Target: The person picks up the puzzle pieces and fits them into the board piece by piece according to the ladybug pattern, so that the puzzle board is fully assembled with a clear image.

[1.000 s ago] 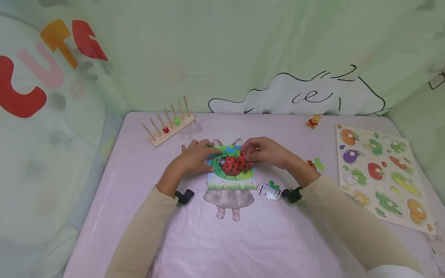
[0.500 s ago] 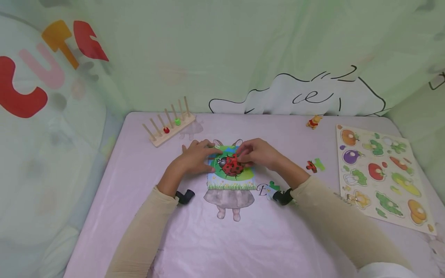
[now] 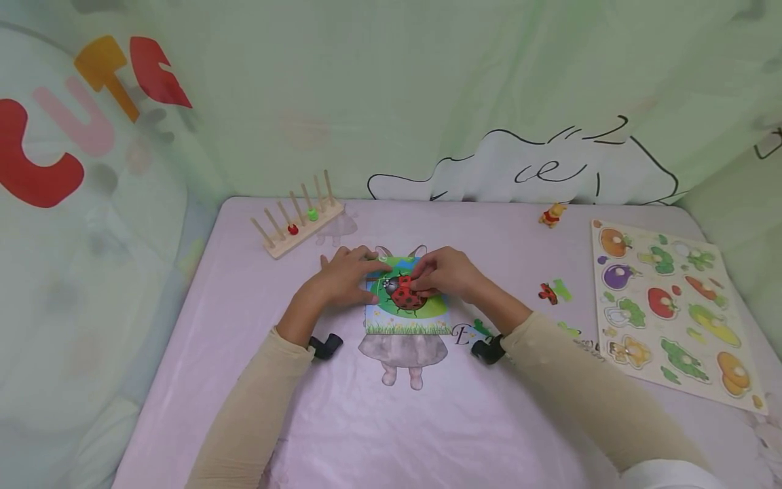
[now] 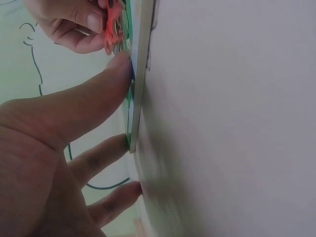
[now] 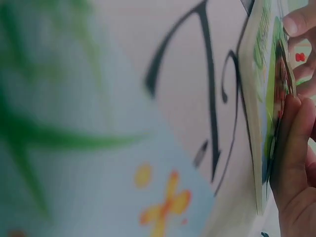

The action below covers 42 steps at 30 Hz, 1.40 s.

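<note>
A ladybug puzzle board [image 3: 408,326] lies flat on the table in the head view, its picture partly covered by both hands. My left hand [image 3: 343,277] rests at the board's left side with fingers spread; in the left wrist view its thumb [image 4: 98,98] touches the board's edge. Over the ladybug, my right hand [image 3: 451,273] pinches a red puzzle piece [image 4: 113,27] with black spots between thumb and fingers. That piece stands tilted above the picture in the left wrist view. Whether its lower edge touches the board is hard to tell.
Loose puzzle pieces lie to the right: a red-black one [image 3: 547,293], a green one [image 3: 561,291] and a blue-green one [image 3: 481,328] near the right wrist. A vegetable board [image 3: 678,309], a small bear figure [image 3: 552,215] and a peg rack [image 3: 305,227] stand farther out.
My right hand has moved left across the board with the red puzzle piece, from the picture's right side onto the ladybug's middle. The left hand stays put.
</note>
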Available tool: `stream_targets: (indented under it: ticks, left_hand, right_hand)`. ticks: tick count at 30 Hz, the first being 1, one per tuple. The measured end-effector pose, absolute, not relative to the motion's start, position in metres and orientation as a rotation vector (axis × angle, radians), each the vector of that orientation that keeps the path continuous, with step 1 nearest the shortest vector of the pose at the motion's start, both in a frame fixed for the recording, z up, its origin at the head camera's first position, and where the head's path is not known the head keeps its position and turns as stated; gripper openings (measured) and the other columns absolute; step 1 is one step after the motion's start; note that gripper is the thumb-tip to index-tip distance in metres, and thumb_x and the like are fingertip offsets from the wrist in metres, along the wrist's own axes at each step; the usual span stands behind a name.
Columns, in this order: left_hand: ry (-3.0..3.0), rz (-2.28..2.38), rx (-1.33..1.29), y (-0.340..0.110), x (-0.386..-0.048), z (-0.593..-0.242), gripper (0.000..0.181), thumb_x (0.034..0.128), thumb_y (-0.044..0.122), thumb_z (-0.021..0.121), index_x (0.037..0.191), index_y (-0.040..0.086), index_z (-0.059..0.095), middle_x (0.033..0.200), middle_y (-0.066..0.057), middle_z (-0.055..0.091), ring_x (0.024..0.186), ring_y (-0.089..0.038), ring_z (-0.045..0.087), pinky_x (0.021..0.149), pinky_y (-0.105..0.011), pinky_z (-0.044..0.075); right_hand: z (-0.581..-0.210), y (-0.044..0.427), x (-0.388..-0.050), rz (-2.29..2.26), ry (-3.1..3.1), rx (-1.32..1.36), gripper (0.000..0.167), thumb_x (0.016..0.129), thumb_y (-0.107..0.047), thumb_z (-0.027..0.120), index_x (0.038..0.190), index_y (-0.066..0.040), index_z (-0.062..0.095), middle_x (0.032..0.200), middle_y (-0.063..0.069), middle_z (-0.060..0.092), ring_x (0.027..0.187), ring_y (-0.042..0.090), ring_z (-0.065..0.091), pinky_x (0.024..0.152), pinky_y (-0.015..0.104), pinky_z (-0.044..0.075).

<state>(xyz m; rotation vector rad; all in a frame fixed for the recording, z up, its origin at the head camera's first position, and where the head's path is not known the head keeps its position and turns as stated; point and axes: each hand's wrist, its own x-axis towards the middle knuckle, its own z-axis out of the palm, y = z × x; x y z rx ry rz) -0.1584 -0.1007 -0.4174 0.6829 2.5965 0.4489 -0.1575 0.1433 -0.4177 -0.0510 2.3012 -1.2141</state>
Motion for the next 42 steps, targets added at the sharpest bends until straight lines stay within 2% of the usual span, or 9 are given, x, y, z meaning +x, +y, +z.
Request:
stream_targets:
  ticks: [9,14,19,28,33,36,39,42]
  left_hand:
    - [2.593,0.464,0.684,-0.101,-0.157,-0.416,0.063,0.0893,0.037,0.079,0.148,0.036,0.054,0.16,-0.002,0.04,0.144,-0.04,0.034,0.11,-0.084,0.014]
    - [2.594,0.464,0.681,-0.101,-0.157,-0.416,0.063,0.0892,0.037,0.079,0.147,0.036,0.055,0.16,-0.002,0.04,0.144,-0.04,0.034,0.11,-0.084,0.013]
    - [2.592,0.465,0.68,-0.1,-0.158,-0.416,0.063,0.0891,0.036,0.079,0.147,0.036,0.055,0.16,-0.002,0.04,0.144,-0.04,0.034,0.11,-0.084,0.013]
    - [2.59,0.453,0.675,-0.1,-0.158,-0.414,0.064,0.0889,0.036,0.08,0.148,0.037,0.054,0.16,-0.002,0.04,0.143,-0.04,0.035,0.109,-0.085,0.014]
    - [2.593,0.451,0.673,-0.1,-0.157,-0.415,0.064,0.0886,0.036,0.08,0.147,0.037,0.055,0.159,-0.001,0.041,0.142,-0.04,0.035,0.109,-0.084,0.015]
    - [2.592,0.453,0.677,-0.1,-0.157,-0.415,0.064,0.0888,0.036,0.08,0.147,0.037,0.055,0.16,-0.002,0.041,0.143,-0.04,0.035,0.109,-0.084,0.015]
    - [2.591,0.457,0.68,-0.101,-0.157,-0.416,0.063,0.0892,0.036,0.079,0.147,0.037,0.055,0.16,-0.002,0.04,0.143,-0.041,0.034,0.11,-0.084,0.013]
    - [2.592,0.462,0.675,-0.101,-0.156,-0.415,0.062,0.0902,0.037,0.078,0.148,0.037,0.054,0.161,-0.002,0.038,0.145,-0.041,0.033,0.111,-0.084,0.011]
  right_hand:
    - [-0.41,0.136,-0.155,-1.069,2.448,-0.044,0.014,0.083,-0.016,0.083,0.089,-0.005,0.076,0.065,-0.002,0.07,0.058,0.008,0.068,0.062,0.022,0.05]
    - [-0.407,0.134,-0.156,-0.951,2.522,-0.074,0.013,0.082,-0.02,0.084,0.084,-0.009,0.079,0.06,-0.003,0.07,0.063,0.01,0.067,0.064,0.024,0.047]
    - [-0.407,0.134,-0.158,-0.858,2.568,-0.099,0.013,0.081,-0.023,0.084,0.081,-0.012,0.08,0.06,-0.004,0.07,0.07,0.013,0.066,0.065,0.026,0.045]
    - [-0.405,0.129,-0.159,-0.819,2.601,-0.187,0.011,0.082,-0.021,0.084,0.078,-0.011,0.08,0.062,-0.002,0.073,0.061,0.009,0.067,0.063,0.024,0.045]
    - [-0.403,0.13,-0.157,-0.8,2.616,-0.198,0.013,0.083,-0.024,0.084,0.078,-0.012,0.08,0.064,-0.002,0.074,0.071,0.014,0.067,0.066,0.026,0.044]
    - [-0.403,0.134,-0.158,-0.802,2.63,-0.214,0.016,0.083,-0.028,0.084,0.089,-0.013,0.082,0.072,-0.002,0.074,0.077,0.016,0.063,0.066,0.027,0.043]
    - [-0.405,0.142,-0.159,-0.754,2.642,-0.3,0.031,0.085,-0.03,0.082,0.112,-0.014,0.08,0.08,0.001,0.071,0.074,0.017,0.058,0.062,0.026,0.041]
    - [-0.406,0.15,-0.159,-0.66,2.619,-0.412,0.047,0.088,-0.029,0.08,0.132,-0.016,0.071,0.083,0.004,0.065,0.073,0.017,0.052,0.063,0.027,0.039]
